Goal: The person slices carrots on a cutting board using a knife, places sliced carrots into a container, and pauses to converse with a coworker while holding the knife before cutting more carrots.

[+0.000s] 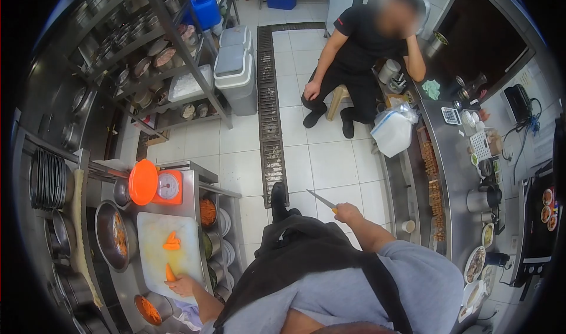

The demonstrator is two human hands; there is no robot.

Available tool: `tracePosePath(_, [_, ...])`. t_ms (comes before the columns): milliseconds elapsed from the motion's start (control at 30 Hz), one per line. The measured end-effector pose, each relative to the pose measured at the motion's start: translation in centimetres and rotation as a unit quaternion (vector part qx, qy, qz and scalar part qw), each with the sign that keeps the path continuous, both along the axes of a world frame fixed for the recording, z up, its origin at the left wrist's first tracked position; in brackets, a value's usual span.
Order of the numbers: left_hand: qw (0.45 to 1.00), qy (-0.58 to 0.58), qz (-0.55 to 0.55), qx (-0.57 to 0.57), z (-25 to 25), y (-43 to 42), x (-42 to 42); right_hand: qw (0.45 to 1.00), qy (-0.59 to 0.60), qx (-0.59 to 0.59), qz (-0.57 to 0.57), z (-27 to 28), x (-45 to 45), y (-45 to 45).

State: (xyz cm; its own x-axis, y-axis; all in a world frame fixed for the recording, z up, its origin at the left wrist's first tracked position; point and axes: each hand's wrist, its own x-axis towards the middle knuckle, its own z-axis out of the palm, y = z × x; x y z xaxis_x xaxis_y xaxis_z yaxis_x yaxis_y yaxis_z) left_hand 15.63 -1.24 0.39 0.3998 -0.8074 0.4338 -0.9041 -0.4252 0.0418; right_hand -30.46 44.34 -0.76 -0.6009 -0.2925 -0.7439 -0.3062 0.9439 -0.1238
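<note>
My right hand (349,213) is wrapped round the handle of a knife (323,201), held out over the tiled floor with the blade pointing up and left. On the left, my left hand (183,286) grips the lower end of a carrot (170,273) on a white cutting board (150,228). Orange carrot pieces (172,241) lie further up the board. Beside my left hand stands a metal pot (151,308) with orange shreds in it.
An orange scale (168,188) stands behind the board, and a large metal bowl (116,237) is to its left. A person (365,51) sits on a stool near the right counter (433,122). A floor drain (273,116) runs ahead.
</note>
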Motion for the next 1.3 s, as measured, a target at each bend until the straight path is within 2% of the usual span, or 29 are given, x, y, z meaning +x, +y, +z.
tracePosePath(567, [1.000,0.005,-0.003,-0.018,-0.8,-0.6,0.5,0.999,0.013,-0.033,0.013,0.7,0.0,-0.4])
tracePosePath(833, [0.999,0.041,-0.018,0.021,2.3,0.8,-1.4,0.999,0.025,-0.013,0.026,-0.3,0.2,0.0])
tracePosePath(900, [0.997,0.044,-0.053,0.023,-0.6,-1.3,1.4,0.996,0.049,-0.051,0.045,-2.6,0.2,0.9])
tracePosePath(933, [0.995,-0.024,-0.092,-0.042,-2.5,-1.8,3.1,0.998,0.019,-0.035,0.042,-3.9,-0.2,0.9])
tracePosePath(967, [0.995,-0.036,-0.074,-0.047,-0.7,-0.6,1.4,0.997,0.041,-0.054,0.022,-1.1,0.2,0.3])
tracePosePath(1133, [0.996,-0.044,-0.042,-0.061,1.2,0.5,-0.5,0.998,0.019,-0.034,0.053,-0.3,0.7,0.4])
tracePosePath(1300, [0.999,0.012,-0.040,-0.021,-0.7,-0.7,1.0,0.998,0.046,-0.044,-0.002,-0.9,-1.4,0.1])
